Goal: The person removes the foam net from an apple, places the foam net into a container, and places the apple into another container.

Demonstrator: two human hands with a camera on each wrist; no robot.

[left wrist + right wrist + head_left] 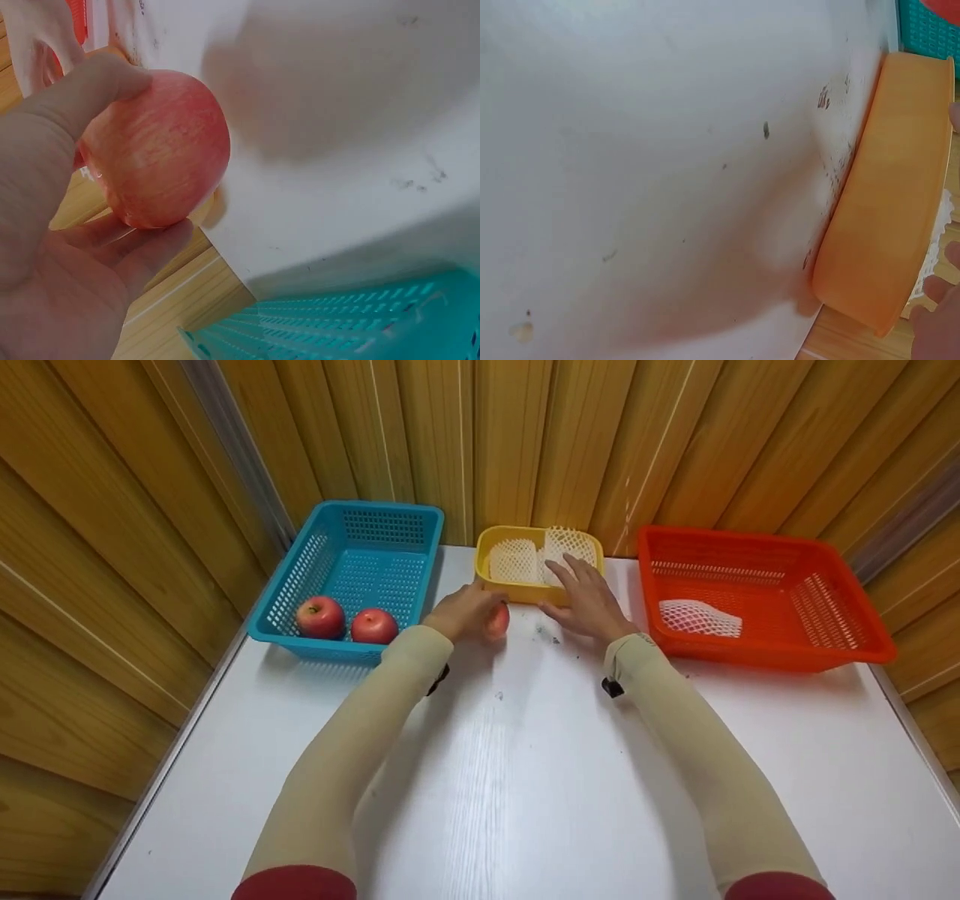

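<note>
A red apple (161, 150) is in my left hand (466, 611), gripped between the thumb and curled fingers in front of the yellow basket (517, 594). White foam fruit nets (514, 561) lie in that basket, one standing up above its back rim. My right hand (589, 600) reaches over the basket's front right side, fingers spread and nearly straight near the right-hand net (568, 544). In the right wrist view only its fingertips (937, 289) show, beside the basket's rim.
At the left stands a blue basket (345, 649) with two red apples (374, 626) (320, 617) in its front part. A red basket (757, 652) at the right holds one white foam net (699, 619). Wood-patterned panels (510, 442) rise behind the white table (525, 780).
</note>
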